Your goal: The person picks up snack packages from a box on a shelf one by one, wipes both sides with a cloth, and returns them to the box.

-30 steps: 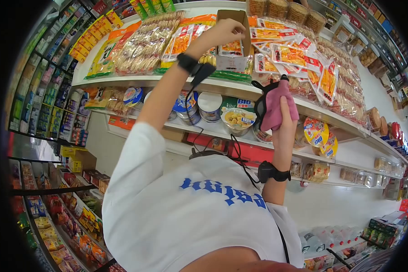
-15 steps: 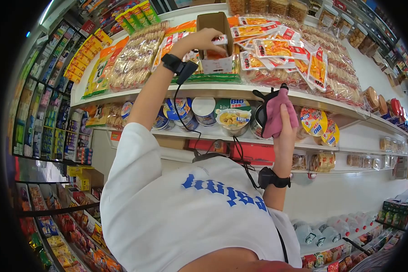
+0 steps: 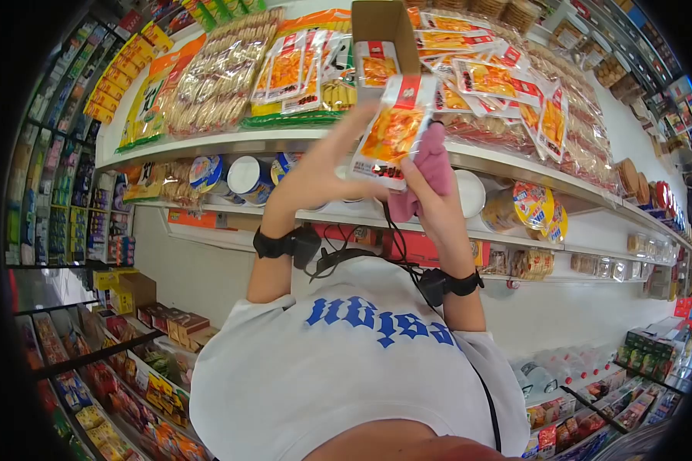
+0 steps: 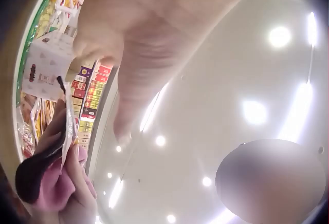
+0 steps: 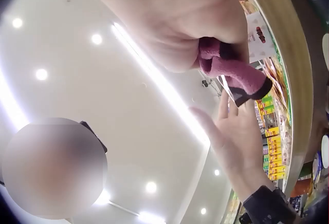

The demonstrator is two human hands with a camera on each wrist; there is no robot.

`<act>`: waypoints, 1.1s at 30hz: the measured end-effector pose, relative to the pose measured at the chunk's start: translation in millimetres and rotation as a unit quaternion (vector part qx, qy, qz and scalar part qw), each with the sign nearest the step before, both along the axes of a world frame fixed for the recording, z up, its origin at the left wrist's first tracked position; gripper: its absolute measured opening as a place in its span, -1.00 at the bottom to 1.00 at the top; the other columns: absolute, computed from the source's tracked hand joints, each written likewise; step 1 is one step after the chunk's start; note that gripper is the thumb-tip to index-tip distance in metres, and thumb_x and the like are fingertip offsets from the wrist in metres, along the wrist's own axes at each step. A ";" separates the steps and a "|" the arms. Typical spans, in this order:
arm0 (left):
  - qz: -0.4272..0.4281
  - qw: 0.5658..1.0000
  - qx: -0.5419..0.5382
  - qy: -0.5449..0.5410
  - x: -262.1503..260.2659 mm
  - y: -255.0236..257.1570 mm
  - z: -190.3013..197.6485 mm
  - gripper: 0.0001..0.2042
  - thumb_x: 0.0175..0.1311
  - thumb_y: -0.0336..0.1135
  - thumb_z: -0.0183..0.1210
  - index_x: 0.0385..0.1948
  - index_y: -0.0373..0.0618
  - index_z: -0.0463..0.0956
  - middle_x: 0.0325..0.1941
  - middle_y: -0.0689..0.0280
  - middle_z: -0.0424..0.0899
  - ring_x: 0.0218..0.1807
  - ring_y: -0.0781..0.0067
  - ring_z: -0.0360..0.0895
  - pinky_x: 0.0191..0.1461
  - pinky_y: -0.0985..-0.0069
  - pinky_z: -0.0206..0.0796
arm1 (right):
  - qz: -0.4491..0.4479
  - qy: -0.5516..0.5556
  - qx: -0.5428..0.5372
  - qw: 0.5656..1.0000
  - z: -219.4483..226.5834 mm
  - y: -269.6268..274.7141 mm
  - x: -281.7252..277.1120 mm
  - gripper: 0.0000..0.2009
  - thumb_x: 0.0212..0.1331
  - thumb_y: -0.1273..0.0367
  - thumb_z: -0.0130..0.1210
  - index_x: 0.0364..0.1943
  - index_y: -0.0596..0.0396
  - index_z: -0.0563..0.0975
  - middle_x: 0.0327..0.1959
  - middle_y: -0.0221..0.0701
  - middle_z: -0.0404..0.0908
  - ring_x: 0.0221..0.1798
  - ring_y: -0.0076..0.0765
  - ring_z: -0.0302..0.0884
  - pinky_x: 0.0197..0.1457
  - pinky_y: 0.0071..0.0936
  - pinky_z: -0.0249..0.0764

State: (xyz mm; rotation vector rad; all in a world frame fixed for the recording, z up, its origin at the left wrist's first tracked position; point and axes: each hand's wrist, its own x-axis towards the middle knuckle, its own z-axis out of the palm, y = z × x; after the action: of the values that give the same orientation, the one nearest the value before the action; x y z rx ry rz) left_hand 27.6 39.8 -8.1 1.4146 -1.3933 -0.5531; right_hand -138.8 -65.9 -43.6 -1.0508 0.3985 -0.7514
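Note:
My right hand (image 3: 442,211) holds a red-topped clear snack packet (image 3: 396,134) with orange food inside, its thumb over the packet's lower edge. A pink cloth piece with black parts (image 3: 436,163) is in the same hand, behind the packet. My left hand (image 3: 315,173), blurred, is spread at the packet's left side, its fingers straight and thumb apart. The right wrist view also shows that left hand (image 5: 239,142) open beside the pink cloth (image 5: 239,75). Behind them stands an open cardboard box (image 3: 380,27) with another such packet (image 3: 377,65) inside.
Loose snack packets (image 3: 492,81) lie right of the box, more packets (image 3: 288,69) to its left. Bagged rows of biscuits (image 3: 219,77) cover the shelf's left. Below the shelf edge (image 3: 231,142) stand tubs (image 3: 250,178). Snack racks (image 3: 108,384) line the lower left.
My left hand reached into the box, took out a packet and brought it back toward my body to the right hand, which now holds it with the pink cloth. The left fingers have spread.

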 end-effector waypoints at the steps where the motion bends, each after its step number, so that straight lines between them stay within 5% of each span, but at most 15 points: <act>1: 0.053 0.996 -0.012 0.071 6.8 7.4 -3.6 0.05 -0.02 -0.37 0.52 0.48 -0.34 -0.07 0.59 0.03 0.03 0.60 0.20 0.01 0.61 0.28 -0.10 | 0.010 0.021 -0.006 1.000 -4.7 -0.9 1.2 -0.72 0.37 0.36 0.17 0.06 0.16 0.46 -0.32 -0.58 0.55 -0.38 -0.79 0.42 -0.41 -0.71 0.30; 2: 0.143 0.987 -0.030 0.065 7.0 10.9 -11.7 -0.02 0.12 -0.28 0.46 0.48 -0.34 -0.07 0.56 0.02 0.11 0.57 0.21 0.09 0.60 0.27 -0.05 | 0.020 0.041 -0.012 0.999 -7.3 -1.3 2.6 -0.71 0.37 0.37 0.16 0.07 0.17 0.43 -0.30 -0.56 0.54 -0.35 -0.78 0.43 -0.37 -0.70 0.32; 5: 0.058 0.934 -0.041 0.351 16.5 22.5 -25.0 -0.11 0.26 -0.19 0.36 0.48 -0.34 -0.06 0.51 -0.02 0.20 0.54 0.19 0.17 0.59 0.27 -0.02 | 0.067 0.101 -0.027 0.992 0.9 5.9 8.9 -0.52 0.37 0.41 0.14 0.30 0.19 0.26 -0.04 -0.44 0.56 -0.14 -0.70 0.50 -0.13 -0.67 0.43; 7: 0.041 0.919 -0.064 0.387 15.0 21.8 -24.3 -0.30 0.41 -0.20 0.20 0.43 -0.36 0.06 0.42 -0.04 0.35 0.44 0.17 0.33 0.51 0.30 0.14 | 0.093 0.099 -0.063 0.989 11.2 18.0 17.1 -0.39 0.37 0.42 0.14 0.43 0.24 0.15 0.09 -0.37 0.58 -0.08 -0.68 0.53 -0.04 -0.65 0.48; 10: 0.039 0.859 -0.099 0.501 14.1 15.7 -18.2 -0.54 0.45 -0.36 0.10 0.31 -0.32 0.27 0.24 0.08 0.56 0.25 0.33 0.55 0.30 0.40 0.42 | 0.176 0.045 -0.143 0.973 1.7 35.1 25.8 -0.39 0.38 0.42 0.12 0.43 0.31 0.15 0.14 -0.40 0.57 -0.09 -0.79 0.49 -0.14 -0.78 0.42; 14: 0.160 0.802 -0.209 0.537 23.3 18.7 -22.9 -0.63 0.41 -0.44 0.14 0.22 -0.17 0.37 0.11 0.22 0.64 0.04 0.41 0.66 0.10 0.38 0.55 | 0.101 0.104 -0.049 0.988 8.8 44.4 37.6 -0.58 0.40 0.38 0.13 0.26 0.28 0.37 0.01 -0.46 0.59 -0.14 -0.81 0.45 -0.20 -0.79 0.37; 17: 0.159 0.796 -0.256 0.526 35.8 27.8 -20.2 -0.62 0.43 -0.45 0.10 0.26 -0.13 0.35 0.16 0.19 0.62 0.08 0.35 0.65 0.12 0.39 0.55 | -0.029 0.164 -0.154 0.974 4.2 36.4 38.8 -0.68 0.45 0.29 0.05 0.10 0.25 0.42 0.15 -0.27 0.55 0.05 -0.50 0.54 0.05 -0.53 0.45; 21: 0.108 0.739 -0.201 0.634 23.6 19.4 -17.4 -0.61 0.54 -0.35 -0.04 0.34 -0.17 0.28 0.30 0.13 0.50 0.28 0.23 0.52 0.40 0.22 0.33 | -0.064 0.112 -0.479 0.868 5.5 61.6 61.3 -0.55 0.43 0.19 -0.03 0.21 0.26 0.38 0.42 0.02 0.24 0.43 0.10 0.22 0.41 -0.06 0.18; 22: 0.177 0.825 -0.164 0.510 6.7 19.9 -32.4 -0.48 0.56 -0.12 -0.07 0.43 -0.20 0.16 0.44 0.08 0.34 0.37 0.20 0.42 0.49 0.20 0.20 | -0.065 0.094 -0.544 0.831 8.0 69.3 69.3 -0.49 0.41 0.16 -0.05 0.27 0.26 0.35 0.48 0.07 0.15 0.51 0.23 0.10 0.49 0.04 0.06; 24: 0.142 0.863 -0.187 0.447 -7.4 25.0 -35.7 -0.36 0.51 0.10 -0.06 0.42 -0.20 0.15 0.38 0.16 0.38 0.31 0.41 0.46 0.32 0.44 0.36 | -0.065 0.092 -0.602 0.790 19.7 74.6 79.3 -0.36 0.37 0.09 -0.07 0.39 0.26 0.26 0.55 0.09 -0.04 0.59 0.40 -0.20 0.57 0.16 -0.22; 25: 0.056 0.769 -0.100 0.629 1.7 33.2 -12.3 -0.27 0.50 0.17 -0.11 0.49 -0.21 0.01 0.50 0.09 0.25 0.34 0.38 0.44 0.28 0.43 0.41 | -0.046 0.090 -0.618 0.780 17.4 61.8 84.9 -0.26 0.35 0.03 -0.12 0.49 0.24 0.12 0.57 0.05 -0.04 0.61 0.32 -0.21 0.59 0.13 -0.32; 27: -0.140 0.789 -0.122 0.585 11.1 33.1 -21.7 -0.35 0.53 0.12 -0.09 0.44 -0.21 0.15 0.38 0.15 0.41 0.17 0.55 0.50 0.07 0.55 0.46 | -0.082 0.050 -0.573 0.814 29.4 47.7 92.1 -0.35 0.37 0.10 -0.13 0.43 0.24 0.23 0.54 0.00 0.06 0.59 0.29 -0.13 0.58 0.16 -0.28; 28: -0.033 0.863 -0.090 0.497 -1.0 32.5 -13.6 -0.37 0.53 0.10 -0.09 0.42 -0.22 0.18 0.33 0.17 0.45 0.13 0.57 0.51 0.05 0.56 0.45 | -0.094 0.081 -0.581 0.804 32.4 40.6 93.9 -0.38 0.38 0.12 -0.12 0.41 0.23 0.26 0.53 -0.02 0.10 0.59 0.28 -0.11 0.58 0.15 -0.25; 30: 0.058 0.915 -0.046 0.397 -5.6 30.1 -16.7 -0.49 0.56 -0.03 -0.07 0.33 -0.26 0.30 0.20 0.26 0.53 0.12 0.60 0.49 0.12 0.56 0.39 | -0.116 0.134 -0.600 0.780 37.8 23.4 95.0 -0.44 0.39 0.17 -0.11 0.37 0.22 0.33 0.50 -0.05 0.18 0.57 0.27 -0.06 0.58 0.13 -0.20; 33: 0.086 0.884 -0.073 0.454 -3.2 25.2 -5.7 -0.57 0.57 -0.15 -0.07 0.28 -0.28 0.34 0.22 0.25 0.53 0.20 0.55 0.48 0.24 0.54 0.34 | -0.068 0.136 -0.581 0.800 44.8 13.3 92.1 -0.51 0.37 0.25 -0.04 0.31 0.23 0.39 0.46 -0.10 0.26 0.55 0.26 -0.02 0.57 0.05 -0.10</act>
State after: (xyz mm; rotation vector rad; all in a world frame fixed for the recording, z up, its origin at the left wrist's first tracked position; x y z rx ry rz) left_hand 24.4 65.0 -13.8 0.9248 -0.5297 -0.8302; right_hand -46.7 -52.5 1.1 -2.3362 0.2259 -0.9903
